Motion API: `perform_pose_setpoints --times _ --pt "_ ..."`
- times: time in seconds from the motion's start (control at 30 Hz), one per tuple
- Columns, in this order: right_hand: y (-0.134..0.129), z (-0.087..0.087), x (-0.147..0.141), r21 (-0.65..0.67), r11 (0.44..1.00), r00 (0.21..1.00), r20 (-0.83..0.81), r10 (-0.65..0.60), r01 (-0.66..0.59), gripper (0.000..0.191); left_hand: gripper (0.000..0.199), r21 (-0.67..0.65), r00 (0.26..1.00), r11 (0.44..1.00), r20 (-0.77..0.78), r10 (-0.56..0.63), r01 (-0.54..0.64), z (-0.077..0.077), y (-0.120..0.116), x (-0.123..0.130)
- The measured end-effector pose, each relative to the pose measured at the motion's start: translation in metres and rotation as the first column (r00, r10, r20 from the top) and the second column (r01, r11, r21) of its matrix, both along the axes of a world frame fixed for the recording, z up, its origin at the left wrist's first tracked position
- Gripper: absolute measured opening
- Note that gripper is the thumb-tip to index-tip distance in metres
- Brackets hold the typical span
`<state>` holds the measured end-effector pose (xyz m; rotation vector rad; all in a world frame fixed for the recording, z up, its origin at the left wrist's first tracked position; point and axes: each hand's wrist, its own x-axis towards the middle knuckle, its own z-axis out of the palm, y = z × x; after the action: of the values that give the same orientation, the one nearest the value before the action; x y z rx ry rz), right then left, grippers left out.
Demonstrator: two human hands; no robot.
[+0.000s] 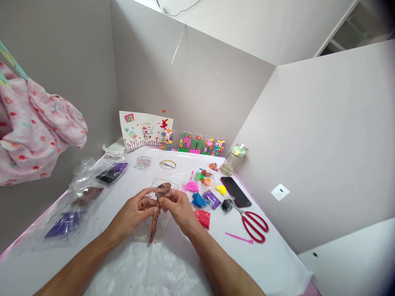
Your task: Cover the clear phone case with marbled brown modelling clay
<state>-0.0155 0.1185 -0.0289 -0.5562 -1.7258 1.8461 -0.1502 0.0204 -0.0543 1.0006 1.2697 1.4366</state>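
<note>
A long strip of brown, orange and dark marbled clay (153, 226) hangs between my two hands, wider and darker at its top end. My left hand (134, 209) pinches its left side with thumb and fingers. From the right, my right hand (179, 207) grips it near the upper part, fingertips close to the left thumb. Beneath both hands lies a clear phone case (166, 180) with a beaded-looking edge, partly covered by the fingers and the clay.
Right of my hands are a pink clay packet (191, 186), blue clay (199, 200), a red packet (203, 218), red-handled scissors (254, 225), a pink tool (239, 238), a phone (236, 191) and a bottle (233, 160). Plastic bags (83, 197) lie left; decorated cases (197, 142) stand behind.
</note>
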Motion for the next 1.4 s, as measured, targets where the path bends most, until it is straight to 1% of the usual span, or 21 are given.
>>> perform_pose_setpoints --times 0.1,0.17,0.2,0.27,0.37,0.5,0.6,0.7,0.83,0.93,1.0,1.07,1.13,1.23,1.33,1.4 --pt "0.003 0.003 0.002 0.000 0.997 0.997 -0.004 0.072 -0.072 0.010 0.058 0.006 1.000 1.000 -0.020 -0.023 0.023 -0.001 -0.001 -0.002" --pt "0.004 0.005 0.003 -0.027 0.991 0.991 -0.017 0.131 -0.132 0.014 0.056 0.012 0.999 1.000 -0.030 -0.021 0.021 0.000 -0.001 -0.001" --pt "0.004 0.005 0.004 -0.045 0.989 0.990 -0.023 0.138 -0.139 0.017 0.055 0.012 0.999 1.000 -0.035 -0.010 0.011 0.001 -0.001 0.000" --pt "0.003 0.006 0.004 -0.077 0.990 0.993 -0.027 0.114 -0.116 0.023 0.054 0.012 0.999 1.000 -0.047 0.006 -0.005 0.002 -0.002 0.002" --pt "0.002 0.005 0.003 -0.083 0.993 0.997 -0.015 0.080 -0.081 0.017 0.054 0.027 0.999 1.000 -0.049 -0.010 0.011 0.006 -0.003 0.004" --pt "0.005 0.004 0.002 -0.062 0.991 0.993 -0.017 0.116 -0.116 0.011 0.049 0.041 0.999 0.999 -0.023 -0.033 0.034 0.011 -0.004 0.004" --pt "0.007 0.002 0.003 -0.090 0.985 0.988 -0.041 0.146 -0.150 0.018 0.051 0.033 0.999 0.999 -0.033 -0.012 0.013 0.014 -0.005 0.003" --pt "0.005 0.001 0.004 -0.138 0.976 0.985 -0.068 0.161 -0.169 0.024 0.052 0.039 0.999 0.999 -0.050 0.022 -0.021 0.014 -0.006 0.004" --pt "0.001 -0.002 0.001 -0.101 0.987 0.991 -0.049 0.123 -0.127 0.027 0.053 0.047 0.996 0.998 -0.075 0.054 -0.051 0.011 -0.005 0.005" --pt "0.001 -0.004 -0.001 -0.119 0.991 0.998 -0.031 0.052 -0.055 0.024 0.053 0.048 0.997 0.999 -0.080 0.013 -0.009 0.008 -0.004 0.003" --pt "0.003 -0.005 -0.001 -0.124 0.992 0.999 -0.040 -0.015 0.010 0.022 0.057 0.013 0.997 1.000 -0.076 -0.021 0.022 0.006 -0.003 0.002" --pt "0.006 -0.005 -0.001 -0.112 0.992 0.997 -0.059 -0.056 0.049 0.021 0.063 -0.033 0.997 0.999 -0.072 -0.025 0.023 0.005 -0.003 0.001" --pt "0.006 -0.005 0.000 -0.093 0.996 0.998 -0.062 -0.020 0.014 0.021 0.063 -0.049 0.997 0.999 -0.077 -0.011 0.008 0.004 -0.004 0.002" --pt "0.005 -0.005 0.001 -0.058 0.997 0.998 -0.014 0.055 -0.056 0.021 0.057 -0.021 0.995 1.000 -0.099 -0.004 0.002 0.005 -0.005 0.004" --pt "0.004 -0.005 0.000 -0.039 0.998 0.999 -0.003 0.049 -0.049 0.018 0.052 0.021 0.995 1.000 -0.102 -0.009 0.011 0.005 -0.005 0.004" --pt "0.005 -0.006 0.000 -0.044 0.997 0.998 -0.018 0.056 -0.057 0.020 0.051 0.046 0.997 0.999 -0.078 -0.025 0.029 0.006 -0.004 0.003"
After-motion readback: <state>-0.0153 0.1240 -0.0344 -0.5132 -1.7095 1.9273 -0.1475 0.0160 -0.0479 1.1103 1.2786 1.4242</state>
